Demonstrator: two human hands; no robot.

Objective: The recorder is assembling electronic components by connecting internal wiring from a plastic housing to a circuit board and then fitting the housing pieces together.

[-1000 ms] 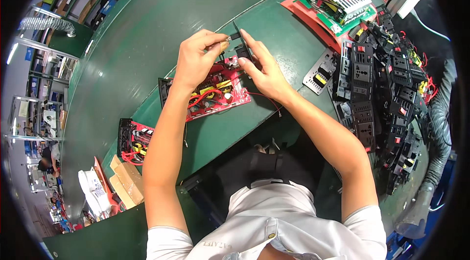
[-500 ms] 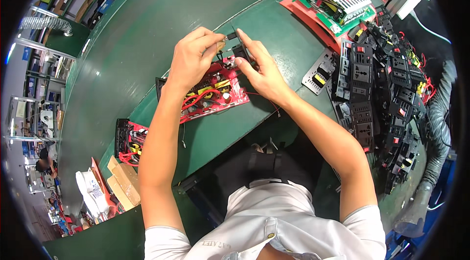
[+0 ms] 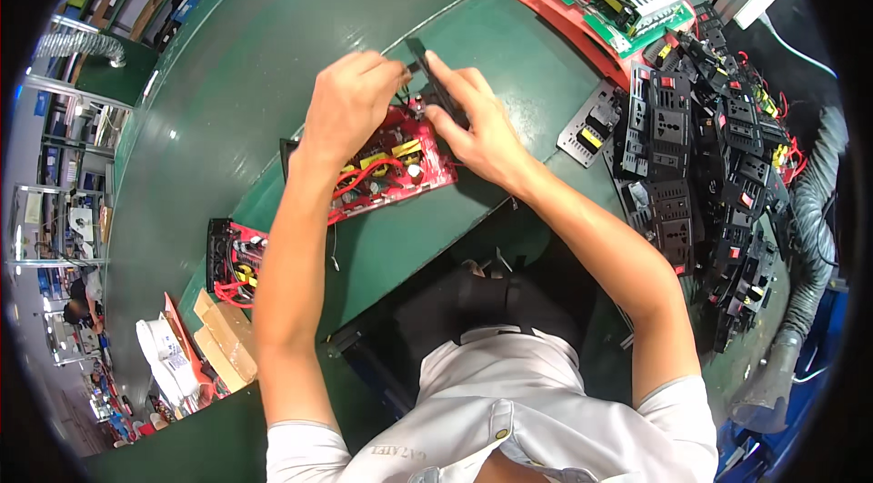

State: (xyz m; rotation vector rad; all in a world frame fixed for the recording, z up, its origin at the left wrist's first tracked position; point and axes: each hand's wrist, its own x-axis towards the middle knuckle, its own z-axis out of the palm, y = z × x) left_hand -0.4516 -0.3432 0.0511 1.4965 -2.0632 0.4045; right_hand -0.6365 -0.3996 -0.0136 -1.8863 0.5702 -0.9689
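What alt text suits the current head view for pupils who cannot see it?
A person's right hand holds a black panel, the left hand close beside it, by a red circuit board on a green bench. Black socket panels are heaped at right.

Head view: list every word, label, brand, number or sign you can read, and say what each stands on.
White shirt: faint lettering on the chest; not copied out here.
White package: small dark print, too small to read.
Black socket panels: any markings are too small to read.
Red circuit board: any print is too small to read.
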